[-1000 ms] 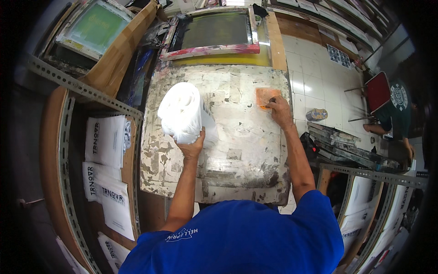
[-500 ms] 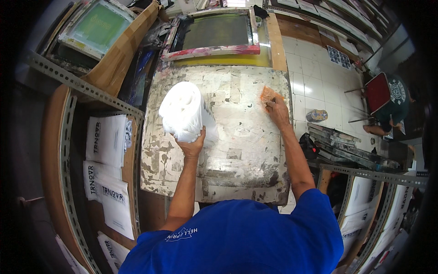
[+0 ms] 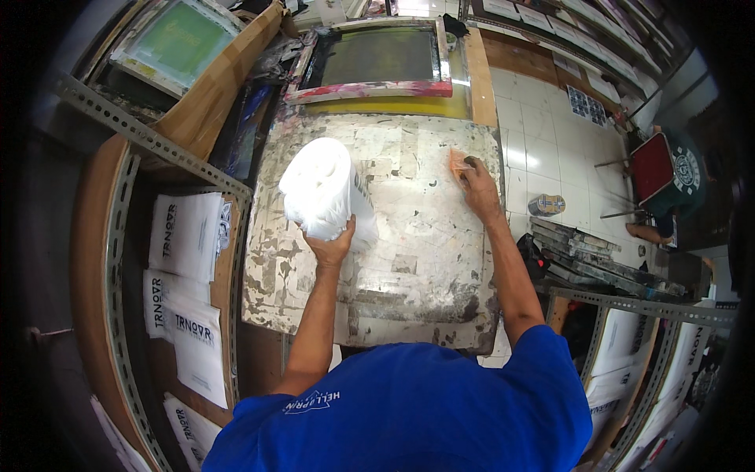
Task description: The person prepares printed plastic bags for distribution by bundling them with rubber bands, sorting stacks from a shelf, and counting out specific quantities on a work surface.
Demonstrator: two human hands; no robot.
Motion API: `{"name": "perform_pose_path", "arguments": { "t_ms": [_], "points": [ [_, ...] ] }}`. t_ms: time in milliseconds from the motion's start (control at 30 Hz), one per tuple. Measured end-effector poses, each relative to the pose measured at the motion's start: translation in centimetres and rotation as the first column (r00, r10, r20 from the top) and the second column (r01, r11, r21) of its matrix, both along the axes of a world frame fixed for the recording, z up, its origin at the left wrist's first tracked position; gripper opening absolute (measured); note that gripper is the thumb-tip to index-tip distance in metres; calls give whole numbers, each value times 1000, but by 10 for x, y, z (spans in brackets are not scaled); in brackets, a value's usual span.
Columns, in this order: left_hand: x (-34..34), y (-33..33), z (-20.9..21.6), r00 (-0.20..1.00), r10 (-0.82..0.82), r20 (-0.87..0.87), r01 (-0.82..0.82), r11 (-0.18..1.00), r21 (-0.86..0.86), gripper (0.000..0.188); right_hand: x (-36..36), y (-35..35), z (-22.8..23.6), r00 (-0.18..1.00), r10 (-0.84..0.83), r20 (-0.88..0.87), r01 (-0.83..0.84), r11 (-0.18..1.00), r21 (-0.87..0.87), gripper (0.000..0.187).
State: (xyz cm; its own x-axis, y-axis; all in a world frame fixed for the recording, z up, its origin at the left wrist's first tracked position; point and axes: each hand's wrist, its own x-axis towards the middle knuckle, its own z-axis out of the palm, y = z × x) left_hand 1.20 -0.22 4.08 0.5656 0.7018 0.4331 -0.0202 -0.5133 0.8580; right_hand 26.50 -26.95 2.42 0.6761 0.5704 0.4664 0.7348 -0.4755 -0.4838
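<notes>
A thick white roll (image 3: pixel 316 177), apparently plastic film or bags with a loose, crinkled lower end, rises from the left part of a worn, patchy tabletop (image 3: pixel 393 263). Wrapped around its near side is my left hand (image 3: pixel 330 245), thumb on the right flank. Whether the roll rests on the table, I cannot tell. Over the table's right side, my right hand (image 3: pixel 480 189) pinches a small crumpled orange wad (image 3: pixel 457 165) of thin, partly see-through material. Some of that wad is hidden by the fingers.
Beyond the tabletop lies a framed printing screen (image 3: pixel 377 59) with pink-stained edges. Metal-edged shelves hold white printed bags (image 3: pixel 197 330) on the left. To the right, a tin can (image 3: pixel 547 204) stands on the tiled floor, near a person sitting by a red chair (image 3: pixel 653 167).
The orange wad looks more bunched in my right hand, with less of it showing. My left hand keeps its hold on the roll. The view has shifted slightly.
</notes>
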Motion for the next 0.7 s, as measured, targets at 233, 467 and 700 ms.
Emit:
{"name": "perform_pose_path", "arguments": {
  "t_ms": [233,467,700],
  "points": [
    [2,7,-3,1000,11,12,-11,999,-32,75,-25,-1,22,999,-46,1,45,972,231,15],
    [-4,16,5,997,25,71,-23,999,-29,74,-55,-15,26,871,8,-492,271,826,493,5],
    [-54,20,-39,993,-97,68,94,995,40,65,-139,-25,26,854,67,-515,150,917,369,9]
  ]
}}
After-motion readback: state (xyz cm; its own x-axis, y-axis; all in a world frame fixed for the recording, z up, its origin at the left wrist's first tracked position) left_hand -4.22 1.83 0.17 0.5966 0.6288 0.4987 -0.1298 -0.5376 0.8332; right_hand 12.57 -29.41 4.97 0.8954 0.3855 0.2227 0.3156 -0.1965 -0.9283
